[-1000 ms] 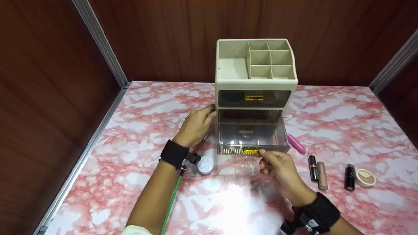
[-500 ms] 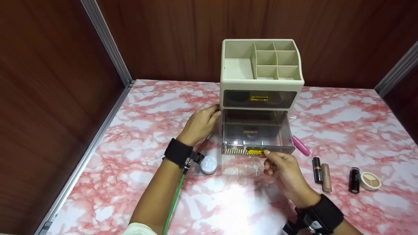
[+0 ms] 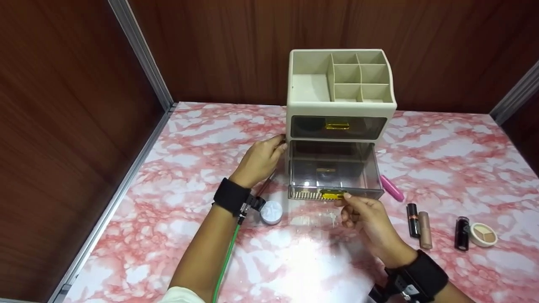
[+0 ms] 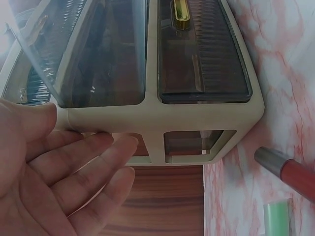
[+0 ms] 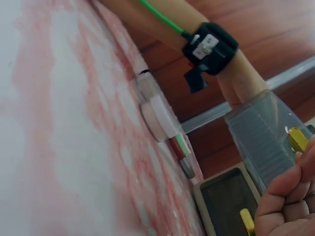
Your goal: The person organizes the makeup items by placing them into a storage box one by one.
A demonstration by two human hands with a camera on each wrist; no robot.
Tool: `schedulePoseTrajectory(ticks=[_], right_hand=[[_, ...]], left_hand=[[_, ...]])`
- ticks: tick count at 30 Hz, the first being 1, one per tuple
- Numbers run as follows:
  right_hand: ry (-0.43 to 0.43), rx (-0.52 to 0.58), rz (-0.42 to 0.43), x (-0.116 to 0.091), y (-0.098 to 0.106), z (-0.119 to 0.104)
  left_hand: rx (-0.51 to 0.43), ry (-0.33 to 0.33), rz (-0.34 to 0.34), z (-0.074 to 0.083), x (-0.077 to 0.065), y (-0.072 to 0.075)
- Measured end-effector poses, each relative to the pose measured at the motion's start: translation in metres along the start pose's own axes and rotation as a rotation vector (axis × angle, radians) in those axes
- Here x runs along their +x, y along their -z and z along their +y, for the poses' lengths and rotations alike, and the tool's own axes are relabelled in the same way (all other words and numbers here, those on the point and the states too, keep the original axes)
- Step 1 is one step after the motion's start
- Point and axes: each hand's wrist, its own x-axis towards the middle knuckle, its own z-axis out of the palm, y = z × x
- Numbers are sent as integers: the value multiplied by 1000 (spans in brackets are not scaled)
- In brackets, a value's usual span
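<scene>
A cream makeup organizer (image 3: 341, 108) with divided top compartments stands at the back of the table. Its see-through middle drawer (image 3: 358, 179) is pulled out toward me, with no items visible inside. My right hand (image 3: 368, 216) pinches the gold handle (image 3: 331, 195) at the drawer's front, thumb on top and the other fingers curled below. On the left, my left hand (image 3: 261, 160) rests against the organizer's side wall. In the left wrist view its fingers (image 4: 93, 177) are fairly straight and lie along that cream wall. The upper drawer (image 3: 313, 128) stays pushed in.
A round white-lidded jar (image 3: 271, 211) sits beside the left wrist. Right of the drawer lie a pink tube (image 3: 392, 188), a black tube (image 3: 413, 220), a beige tube (image 3: 425, 230), a black lipstick (image 3: 462, 233) and a round palette (image 3: 483, 235). A red tube (image 4: 298, 179) lies near the organizer.
The head view has turned slightly, so everything sits a little further right in it. Both hands and the pulled-out drawer keep their places.
</scene>
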Motion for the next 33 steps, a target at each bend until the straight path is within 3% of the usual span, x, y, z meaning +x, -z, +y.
schedulePoseTrajectory(ticks=[3, 7, 11, 15, 17, 20, 24, 27, 29, 33], right_hand=[[-23, -50, -59, -3, -4, -1], [34, -175, -122, -5, -13, -5], [165, -284, -197, -5, -21, -17], [355, -293, -291, -6, -23, -37], [468, -258, -311, -7, -22, -51], [597, -172, -257, -5, -18, -75], [738, 107, -145, 5, -3, -109], [763, 377, -168, 16, 19, -128], [732, 518, -228, 22, 36, -136], [670, 532, -266, 34, 63, -140]], left_hand=[[5, 0, 2, 1, 1, -1], [14, 1, 3, 1, 2, -1], [19, 7, 2, 1, 1, -1], [23, 9, -5, 1, 1, -1], [22, 6, -11, 1, 0, -1], [18, 3, -17, 1, 1, 0], [19, 2, -12, 1, 2, 0], [15, 4, -12, 1, 1, -1], [8, 6, -20, 1, 1, -2], [-2, 5, -28, 1, 1, 0]])
